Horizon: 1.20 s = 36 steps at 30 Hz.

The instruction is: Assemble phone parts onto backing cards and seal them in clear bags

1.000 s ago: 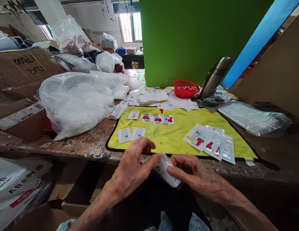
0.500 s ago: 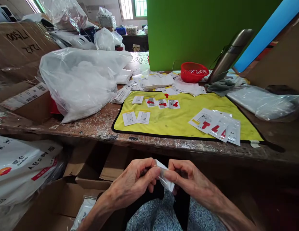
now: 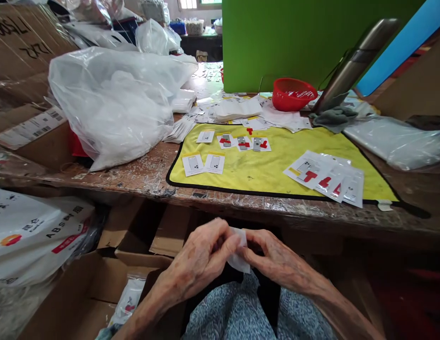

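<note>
Above my lap, just in front of the bench edge, both hands grip a small white plastic packet (image 3: 238, 263). My left hand (image 3: 207, 249) pinches its left side between thumb and curled fingers. From the right, my right hand (image 3: 278, 260) has thumb and fingers closed on the other side. Fingers cover much of the packet, so its contents are hidden. Beyond them, on a yellow cloth (image 3: 255, 165), lie printed cards (image 3: 214, 163), some carrying grey plates and red pieces (image 3: 244, 144). Filled clear packets (image 3: 326, 177) overlap at the cloth's right side.
Stacked white papers (image 3: 237, 108) and a red basket (image 3: 292, 94) stand behind the cloth, near a leaning metal flask (image 3: 358, 61). A large plastic bag (image 3: 113, 108) bulges at left. Below, an open cardboard box (image 3: 74, 293) holds a bagged packet (image 3: 129, 297). A green panel (image 3: 305, 42) rises behind.
My hands have drawn closer together around the packet, which now shows more upright and whiter. The view has tipped downward, so the bench things sit higher in the picture.
</note>
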Motion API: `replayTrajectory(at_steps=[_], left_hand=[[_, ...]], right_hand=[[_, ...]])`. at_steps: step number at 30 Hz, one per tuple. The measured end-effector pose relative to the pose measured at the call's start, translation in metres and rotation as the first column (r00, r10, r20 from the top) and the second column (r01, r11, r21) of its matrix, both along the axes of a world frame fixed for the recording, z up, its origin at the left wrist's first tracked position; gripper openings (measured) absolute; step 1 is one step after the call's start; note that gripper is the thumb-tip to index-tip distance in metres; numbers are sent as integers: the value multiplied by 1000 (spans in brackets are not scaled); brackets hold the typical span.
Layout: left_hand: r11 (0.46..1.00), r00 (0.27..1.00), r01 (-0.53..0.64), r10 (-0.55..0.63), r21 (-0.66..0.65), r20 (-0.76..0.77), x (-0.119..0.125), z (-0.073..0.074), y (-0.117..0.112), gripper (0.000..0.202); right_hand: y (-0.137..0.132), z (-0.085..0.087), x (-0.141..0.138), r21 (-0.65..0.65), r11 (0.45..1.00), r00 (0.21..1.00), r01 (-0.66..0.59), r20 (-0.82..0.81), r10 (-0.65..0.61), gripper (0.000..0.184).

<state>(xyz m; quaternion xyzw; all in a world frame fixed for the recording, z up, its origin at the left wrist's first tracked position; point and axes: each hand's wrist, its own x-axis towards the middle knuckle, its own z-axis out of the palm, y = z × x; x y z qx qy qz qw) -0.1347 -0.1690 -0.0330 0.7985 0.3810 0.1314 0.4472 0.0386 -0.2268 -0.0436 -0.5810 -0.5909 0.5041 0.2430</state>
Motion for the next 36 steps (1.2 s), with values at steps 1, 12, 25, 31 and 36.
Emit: replayTrajectory(at_steps=[1,12,25,31,36], left_hand=[[999,1000,-20,19,43,21,0,2,4,18],[916,977,214,-196,-338,88,5,-2,24,33],[796,974,78,68,-601,217,8,-20,20,38],[764,925,-37,270,-645,267,19,-16,15,41],[722,862,-10,357,-692,360,25,-5,13,38]], right_hand=[[-1,1,2,-20,1000,999,-2,-52,1,21],[0,-5,12,-243,968,921,-58,-386,-41,33],[7,-12,10,-254,967,890,-1,-442,-115,42],[7,-1,11,-46,982,961,183,-204,-189,36],[5,4,17,-19,979,955,205,-213,-204,36]])
